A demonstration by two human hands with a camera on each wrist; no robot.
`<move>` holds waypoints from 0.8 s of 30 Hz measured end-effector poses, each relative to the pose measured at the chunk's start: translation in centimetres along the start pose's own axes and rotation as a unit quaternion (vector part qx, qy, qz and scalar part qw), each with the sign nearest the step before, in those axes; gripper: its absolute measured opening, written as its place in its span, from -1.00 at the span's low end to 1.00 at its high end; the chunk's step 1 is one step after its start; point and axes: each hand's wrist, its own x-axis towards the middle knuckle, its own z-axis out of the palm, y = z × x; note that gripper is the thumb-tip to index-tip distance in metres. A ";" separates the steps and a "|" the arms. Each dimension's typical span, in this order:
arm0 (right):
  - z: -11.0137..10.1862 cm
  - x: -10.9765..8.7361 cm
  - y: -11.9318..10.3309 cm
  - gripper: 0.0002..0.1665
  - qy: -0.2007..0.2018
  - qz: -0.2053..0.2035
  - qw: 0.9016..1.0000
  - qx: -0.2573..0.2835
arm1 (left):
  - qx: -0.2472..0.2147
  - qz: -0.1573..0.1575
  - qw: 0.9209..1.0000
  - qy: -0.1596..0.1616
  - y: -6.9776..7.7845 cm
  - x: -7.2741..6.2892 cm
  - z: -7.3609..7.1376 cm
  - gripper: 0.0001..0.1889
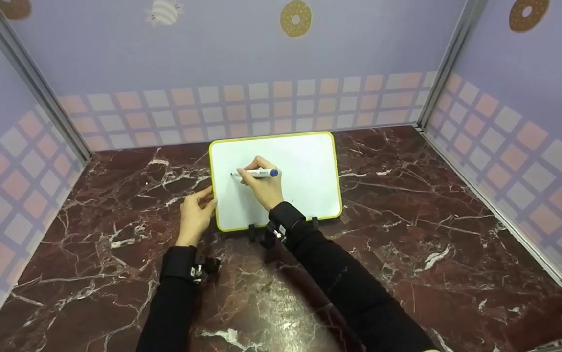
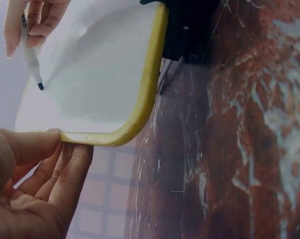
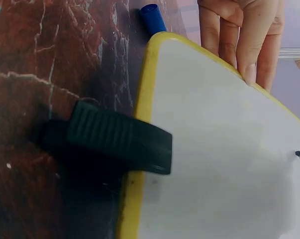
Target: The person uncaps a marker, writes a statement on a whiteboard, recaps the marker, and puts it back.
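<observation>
A small whiteboard [image 1: 307, 171] with a yellow rim stands tilted on the table. My left hand [image 1: 196, 215] holds its left edge, the thumb on the front and the fingers behind, as the left wrist view shows. In my right hand [image 1: 267, 188] a white marker [image 1: 259, 173] with a blue end is pinched like a pen. Its dark tip [image 2: 41, 86] points at the left part of the board; whether it touches the surface I cannot tell. No clear writing shows near the tip. Black clips [image 3: 122, 142] grip the board's lower edge.
A blue cap [image 3: 152, 19] is on the table by the board's lower left corner in the right wrist view. The dark red marbled table [image 1: 437, 220] is bounded by a lilac back wall [image 1: 232, 58] and side panels. Both wrists carry black camera straps.
</observation>
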 end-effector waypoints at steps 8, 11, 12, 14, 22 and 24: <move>0.1 -0.5 -0.1 -0.73 -0.001 0.009 1.000 -0.013 | -0.004 0.007 1.000 0.014 0.1 0.0 0.1 -0.55; 0.0 -1.1 -0.8 -0.72 -0.008 0.025 0.999 -0.028 | 0.002 0.008 1.000 0.016 0.1 0.0 0.1 -0.55; 0.0 -1.4 -1.1 -0.72 -0.012 0.028 0.999 -0.032 | 0.006 0.009 1.000 0.017 0.0 0.0 0.1 -0.56; -0.1 -1.9 -1.8 -0.73 -0.017 0.030 0.999 -0.032 | 0.014 0.012 1.000 0.019 -0.1 0.0 0.1 -0.56; -0.4 -2.2 -3.7 -0.77 -0.007 0.015 1.000 -0.018 | 0.007 0.014 1.000 0.017 -0.2 0.0 0.0 -0.55; -0.5 -2.1 -3.5 -0.78 -0.001 0.015 1.000 -0.006 | 0.007 0.014 1.000 0.016 -0.2 0.0 0.1 -0.55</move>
